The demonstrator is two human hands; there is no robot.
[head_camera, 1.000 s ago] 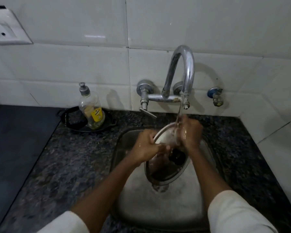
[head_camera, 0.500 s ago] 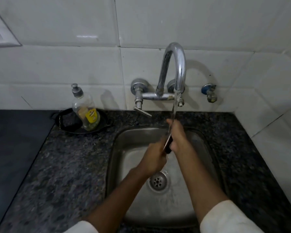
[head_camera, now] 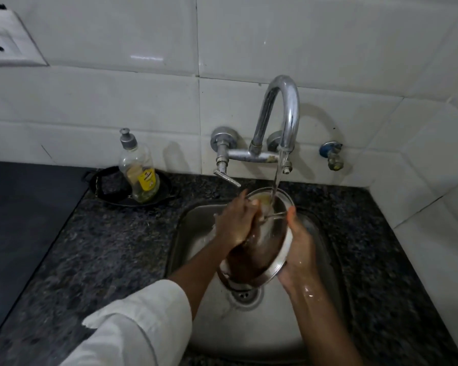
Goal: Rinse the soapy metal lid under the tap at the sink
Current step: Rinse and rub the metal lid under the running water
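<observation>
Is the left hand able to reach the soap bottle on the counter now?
Probably not at once: the left hand is busy on the metal lid under the tap. The path over the counter to the soap bottle looks free once it lets go.

Shiny wet metal lid (head_camera: 269,249), polished chrome tap (head_camera: 288,107), dull steel sink (head_camera: 249,331) — speckled stone counter (head_camera: 111,247), glossy tiles (head_camera: 117,99)

Silver lid (head_camera: 271,249), chrome tap (head_camera: 288,109), speckled black-grey counter (head_camera: 103,247), white tiles (head_camera: 275,35), yellow-labelled clear bottle (head_camera: 139,170).
</observation>
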